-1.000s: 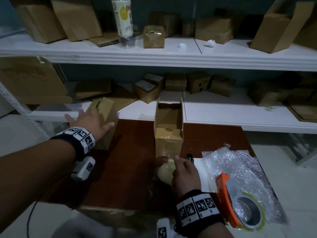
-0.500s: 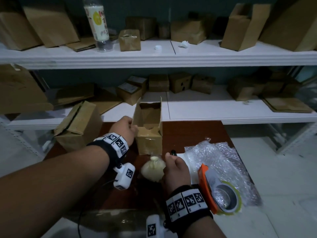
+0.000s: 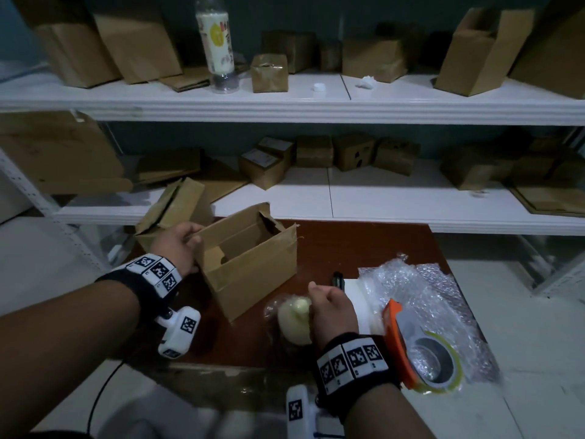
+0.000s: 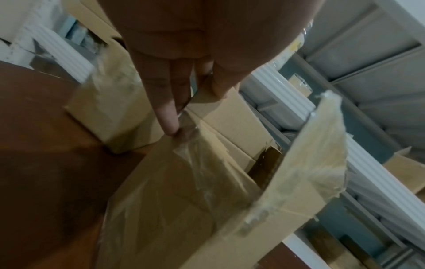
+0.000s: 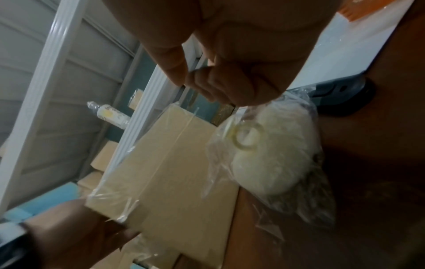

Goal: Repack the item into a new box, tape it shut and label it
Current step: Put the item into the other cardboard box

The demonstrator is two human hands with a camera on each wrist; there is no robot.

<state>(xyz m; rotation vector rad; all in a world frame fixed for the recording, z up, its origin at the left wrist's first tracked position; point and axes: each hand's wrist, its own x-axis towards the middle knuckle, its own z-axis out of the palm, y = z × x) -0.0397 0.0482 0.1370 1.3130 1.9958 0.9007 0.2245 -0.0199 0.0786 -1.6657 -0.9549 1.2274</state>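
An open cardboard box (image 3: 250,264) lies tilted on the brown table (image 3: 364,245), its opening up and away from me. My left hand (image 3: 180,245) grips its left end, fingers (image 4: 170,116) outside and thumb over the rim; old clear tape clings to the box (image 4: 190,191). A pale yellow fluffy item in a clear plastic bag (image 3: 292,318) rests on the table just right of the box (image 5: 174,163). My right hand (image 3: 329,307) pinches the top of that bag (image 5: 271,154) with curled fingers. A second cardboard box (image 3: 177,210) stands behind the left hand.
An orange tape dispenser (image 3: 418,350) lies on bubble wrap (image 3: 437,289) at the table's right edge, beside white label sheets (image 3: 354,296) and a dark marker (image 3: 338,278). White shelves (image 3: 316,103) behind hold many cardboard boxes and a bottle (image 3: 217,42).
My left hand left the far-left box, took hold of the middle box and tipped and turned it toward me. The right hand stayed on the bagged item.
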